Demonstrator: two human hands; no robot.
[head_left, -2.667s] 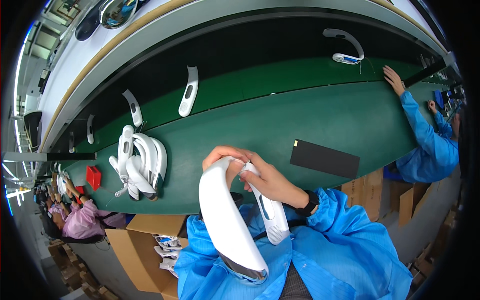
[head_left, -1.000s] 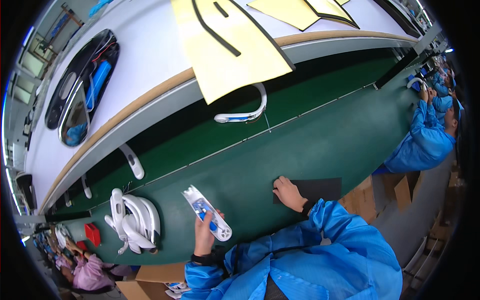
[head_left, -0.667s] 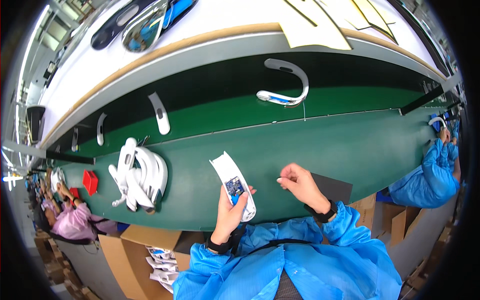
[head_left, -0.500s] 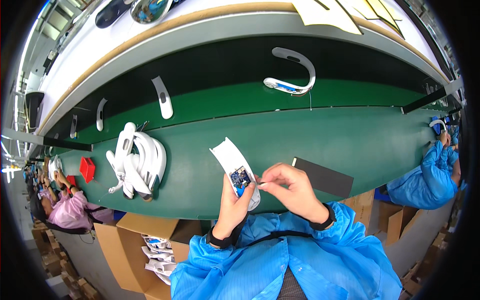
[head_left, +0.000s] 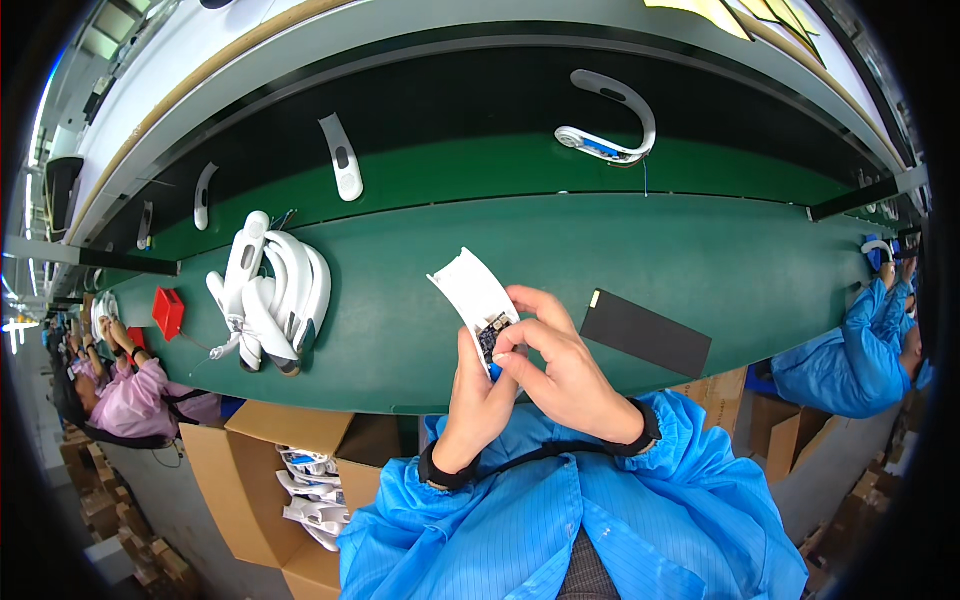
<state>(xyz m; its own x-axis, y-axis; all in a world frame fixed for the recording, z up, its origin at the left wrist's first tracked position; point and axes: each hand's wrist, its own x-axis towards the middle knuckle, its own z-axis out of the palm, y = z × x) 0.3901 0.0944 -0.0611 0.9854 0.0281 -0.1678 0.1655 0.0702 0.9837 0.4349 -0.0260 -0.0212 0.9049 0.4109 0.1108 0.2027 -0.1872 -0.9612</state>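
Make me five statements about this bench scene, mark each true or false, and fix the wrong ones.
1. The left hand holds a curved white casing with a circuit board inside. True.
2. The right hand rests on the flat black piece. False: the right hand is at the casing; the flat black piece lies apart, to its right.
3. The red tray is left of the white pile. True.
4. The nearby cardboard box is closed. False: it is open, with white parts inside.
5. The bench top is green. True.
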